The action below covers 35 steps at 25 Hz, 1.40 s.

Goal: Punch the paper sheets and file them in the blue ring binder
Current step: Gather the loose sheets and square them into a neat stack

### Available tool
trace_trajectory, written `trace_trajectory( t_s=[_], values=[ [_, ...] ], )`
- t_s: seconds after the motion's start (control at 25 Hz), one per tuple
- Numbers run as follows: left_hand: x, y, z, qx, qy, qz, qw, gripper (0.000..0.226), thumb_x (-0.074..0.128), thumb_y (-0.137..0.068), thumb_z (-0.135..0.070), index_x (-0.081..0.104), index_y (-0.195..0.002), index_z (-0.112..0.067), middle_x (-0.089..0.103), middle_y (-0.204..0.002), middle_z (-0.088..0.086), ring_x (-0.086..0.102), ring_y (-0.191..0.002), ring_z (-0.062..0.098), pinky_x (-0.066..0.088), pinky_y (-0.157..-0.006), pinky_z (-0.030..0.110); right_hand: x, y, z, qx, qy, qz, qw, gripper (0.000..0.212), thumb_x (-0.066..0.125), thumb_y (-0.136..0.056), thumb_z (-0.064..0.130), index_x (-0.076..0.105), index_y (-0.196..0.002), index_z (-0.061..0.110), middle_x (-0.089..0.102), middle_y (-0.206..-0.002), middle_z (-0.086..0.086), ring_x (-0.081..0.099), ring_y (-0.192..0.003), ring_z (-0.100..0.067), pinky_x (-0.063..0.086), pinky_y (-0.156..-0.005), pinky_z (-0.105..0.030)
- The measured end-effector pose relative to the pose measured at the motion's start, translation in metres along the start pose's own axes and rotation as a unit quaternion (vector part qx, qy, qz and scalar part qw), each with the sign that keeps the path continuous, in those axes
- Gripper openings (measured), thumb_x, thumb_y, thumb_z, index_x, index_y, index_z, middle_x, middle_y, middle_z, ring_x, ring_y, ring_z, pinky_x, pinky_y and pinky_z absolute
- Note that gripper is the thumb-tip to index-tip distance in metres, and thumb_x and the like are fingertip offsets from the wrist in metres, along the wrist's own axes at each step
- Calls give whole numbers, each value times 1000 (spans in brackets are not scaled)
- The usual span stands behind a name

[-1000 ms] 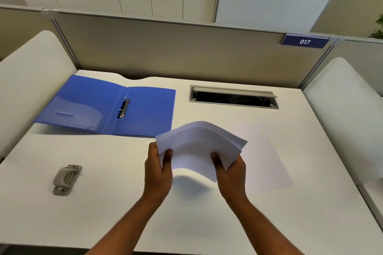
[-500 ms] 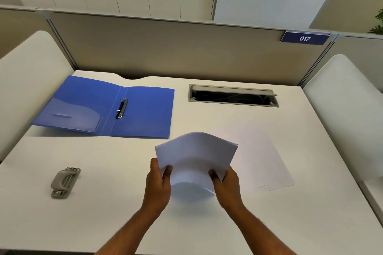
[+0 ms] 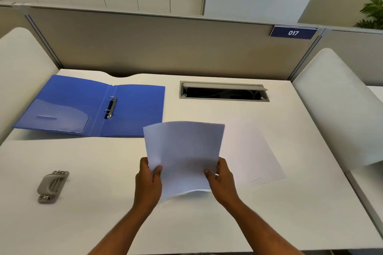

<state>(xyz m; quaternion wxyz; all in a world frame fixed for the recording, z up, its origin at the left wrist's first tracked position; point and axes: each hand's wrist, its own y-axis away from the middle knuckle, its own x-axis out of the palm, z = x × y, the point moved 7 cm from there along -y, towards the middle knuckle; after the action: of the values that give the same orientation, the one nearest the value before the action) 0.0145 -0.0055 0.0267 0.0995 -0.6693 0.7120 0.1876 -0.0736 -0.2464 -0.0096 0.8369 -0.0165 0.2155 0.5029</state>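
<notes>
White paper sheets (image 3: 183,151) stand upright on the counter (image 3: 83,172), left hand (image 3: 148,180) and right hand (image 3: 222,178) each clamping a side edge, likely squaring them for the hole punch (image 3: 51,186).

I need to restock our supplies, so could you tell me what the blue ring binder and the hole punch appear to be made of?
Blue ring binder: likely thin, semi-glossy plastic covers, with shiny metal rings.
Hole punch: apparently matte grey plastic, metal parts at its ends.
</notes>
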Motion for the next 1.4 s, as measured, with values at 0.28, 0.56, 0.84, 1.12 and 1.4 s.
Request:
trace_trajectory(
  t_s=[0.28,0.56,0.84,1.12,1.4],
  values=[
    [9,-25,81,-176,-57,41,982,31,54,-96,-11,45,-124,-4,58,-117,13,56,-102,34,45,-86,38,-56,-33,-75,66,222,-50,971,47,78,-85,26,61,-128,24,55,-134,-2,53,-125,-25,44,-107,-37],
    [16,-32,118,-254,-85,67,961,42,57,-94,-14,43,-131,2,55,-131,21,54,-116,38,43,-91,38,-130,-66,-86,105,309,-174,929,48,75,-85,37,59,-128,24,45,-143,-5,37,-137,-32,42,-105,-51],
    [25,-34,123,-277,-39,65,958,34,59,-90,-12,44,-120,-5,59,-120,14,58,-105,32,48,-90,42,-129,-63,-120,147,474,-19,868,83,46,-94,65,19,-160,21,10,-169,-11,14,-154,-31,32,-116,-50],
    [28,-33,115,-243,-50,66,966,35,54,-89,-10,47,-123,-11,60,-114,5,58,-99,28,45,-82,36,-70,-4,-106,88,485,-102,864,66,60,-82,67,54,-136,31,46,-139,-5,45,-121,-32,46,-90,-49],
    [16,-31,124,-224,-64,78,969,36,55,-89,-10,50,-124,-13,62,-116,5,59,-100,28,47,-82,36,-99,4,-112,241,424,-179,855,107,55,-65,91,39,-141,16,41,-140,-7,41,-125,-31,45,-94,-47]
  ],
)
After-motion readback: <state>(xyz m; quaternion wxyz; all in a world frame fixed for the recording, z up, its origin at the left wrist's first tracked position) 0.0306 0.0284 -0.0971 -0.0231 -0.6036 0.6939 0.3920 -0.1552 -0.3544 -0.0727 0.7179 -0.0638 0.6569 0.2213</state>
